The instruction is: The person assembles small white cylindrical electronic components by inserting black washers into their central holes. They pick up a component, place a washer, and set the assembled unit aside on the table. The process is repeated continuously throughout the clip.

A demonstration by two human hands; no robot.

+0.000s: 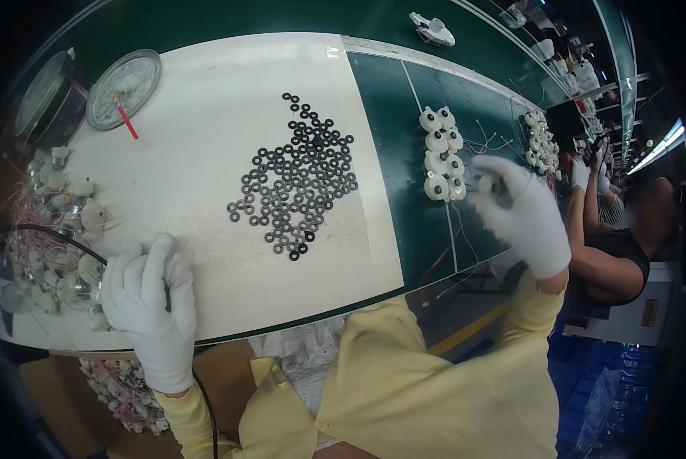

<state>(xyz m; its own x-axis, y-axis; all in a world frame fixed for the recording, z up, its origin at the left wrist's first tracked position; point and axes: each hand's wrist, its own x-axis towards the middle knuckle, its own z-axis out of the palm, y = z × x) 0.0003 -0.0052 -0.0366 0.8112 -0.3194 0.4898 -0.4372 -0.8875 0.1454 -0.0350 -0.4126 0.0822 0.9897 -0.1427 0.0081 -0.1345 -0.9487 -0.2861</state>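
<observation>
My left hand point(151, 298), in a white glove, is at the table's near left with its fingers closed around a black cable point(63, 239). The cable runs in from the left and comes out below the wrist. Beside this hand is a heap of small white motors with pink wires point(56, 222). Slightly blurred, my gloved right hand point(520, 218) hovers right of two columns of round white motors point(438, 162), thumb and forefinger apart. Black centres show on these motors, and thin wires trail to their right. Many black rubber rings point(301, 176) lie spread on the white board between my hands.
A round metal lid point(132, 84) with a red stick stands at the back left near a metal pot point(48, 99). More white motors point(540, 141) lie on the right. Below the table's edge, a cardboard box point(60, 390) holds wired parts. A co-worker point(614, 245) is at the far right.
</observation>
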